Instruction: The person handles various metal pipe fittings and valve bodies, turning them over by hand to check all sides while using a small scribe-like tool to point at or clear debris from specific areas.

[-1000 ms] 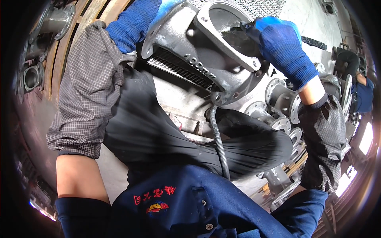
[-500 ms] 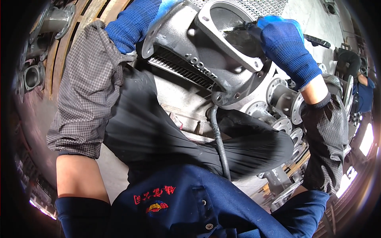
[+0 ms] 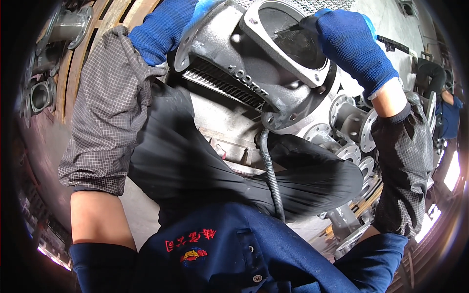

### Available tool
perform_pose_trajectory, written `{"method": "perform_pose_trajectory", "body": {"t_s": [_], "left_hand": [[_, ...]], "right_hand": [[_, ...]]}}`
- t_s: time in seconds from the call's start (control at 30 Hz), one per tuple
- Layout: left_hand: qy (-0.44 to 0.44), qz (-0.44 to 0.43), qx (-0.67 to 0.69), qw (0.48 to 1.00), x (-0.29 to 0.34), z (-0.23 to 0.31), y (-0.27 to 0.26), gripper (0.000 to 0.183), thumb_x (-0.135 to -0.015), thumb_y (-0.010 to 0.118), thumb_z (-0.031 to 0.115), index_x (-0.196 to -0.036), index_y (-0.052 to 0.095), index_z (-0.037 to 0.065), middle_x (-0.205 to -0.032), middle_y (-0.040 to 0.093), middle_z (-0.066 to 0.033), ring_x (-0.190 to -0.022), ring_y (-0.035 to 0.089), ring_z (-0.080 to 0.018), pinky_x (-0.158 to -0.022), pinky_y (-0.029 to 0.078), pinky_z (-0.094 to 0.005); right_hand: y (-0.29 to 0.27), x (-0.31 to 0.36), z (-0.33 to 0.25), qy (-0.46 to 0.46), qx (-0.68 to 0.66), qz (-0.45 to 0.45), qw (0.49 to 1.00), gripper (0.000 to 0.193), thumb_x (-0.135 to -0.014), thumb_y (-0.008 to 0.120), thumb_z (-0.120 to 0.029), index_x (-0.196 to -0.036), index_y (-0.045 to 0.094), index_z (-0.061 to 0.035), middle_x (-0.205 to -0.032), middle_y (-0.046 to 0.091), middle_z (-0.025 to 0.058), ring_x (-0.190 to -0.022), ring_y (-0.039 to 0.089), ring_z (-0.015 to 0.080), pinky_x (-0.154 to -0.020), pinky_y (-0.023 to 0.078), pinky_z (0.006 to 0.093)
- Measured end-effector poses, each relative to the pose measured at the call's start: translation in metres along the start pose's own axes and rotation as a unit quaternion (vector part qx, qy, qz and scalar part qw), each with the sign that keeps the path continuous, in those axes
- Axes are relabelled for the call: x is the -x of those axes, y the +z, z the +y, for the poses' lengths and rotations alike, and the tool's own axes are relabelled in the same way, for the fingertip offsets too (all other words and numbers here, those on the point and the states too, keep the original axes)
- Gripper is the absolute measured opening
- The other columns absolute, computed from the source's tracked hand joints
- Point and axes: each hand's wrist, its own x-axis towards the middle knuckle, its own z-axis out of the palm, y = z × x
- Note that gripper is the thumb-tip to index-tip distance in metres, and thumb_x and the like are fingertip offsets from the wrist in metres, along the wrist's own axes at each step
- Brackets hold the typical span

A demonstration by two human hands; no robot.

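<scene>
A large grey cast-metal valve body with flanged ends lies tilted in front of me, its oblong flanged opening facing up. My right hand, in a blue knit glove, is closed around a dark narrow tool. The tool's tip reaches into the opening, near its inner wall; its exact kind does not show. My left hand, in a blue glove too, rests by the valve body's left flange. Its fingers are hidden by the flange and the picture's top edge.
Ribbed metal grating lies under the valve body. A grey corrugated hose crosses my leg. Several flanged castings crowd the right; others stand left by wooden slats. Another person is at far right.
My right hand has shifted slightly up and right, with the tool still in the opening. Bright streaks at the tool's tip have faded. My left hand has stayed put.
</scene>
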Motion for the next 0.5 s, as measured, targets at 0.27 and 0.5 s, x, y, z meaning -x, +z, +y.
{"method": "perform_pose_trajectory", "body": {"t_s": [0.27, 0.5], "left_hand": [[0.001, -0.002, -0.008, 1.0, -0.001, 0.0, -0.001, 0.039, -0.094, 0.044, 0.021, -0.127, 0.047, 0.001, -0.122, 0.053, -0.0117, -0.112, 0.051, -0.0192, -0.097, 0.04, -0.0294], [0.01, -0.009, -0.022, 1.0, -0.001, 0.001, -0.003, 0.04, -0.094, 0.043, 0.021, -0.129, 0.046, 0.001, -0.125, 0.052, -0.0123, -0.114, 0.051, -0.0198, -0.098, 0.039, -0.0298]], "right_hand": [[0.001, -0.004, 0.0, 0.011, -0.012, 0.014, 1.0, 0.019, -0.08, 0.058, -0.011, -0.096, 0.066, -0.0182, -0.072, 0.064, 0.0071, -0.063, 0.064, 0.022, -0.058, 0.054, 0.0326], [-0.014, -0.005, -0.007, 0.019, -0.012, -0.007, 1.0, 0.012, -0.081, 0.059, -0.014, -0.09, 0.066, -0.0159, -0.074, 0.065, 0.0088, -0.063, 0.064, 0.0242, -0.059, 0.053, 0.0337]]}}
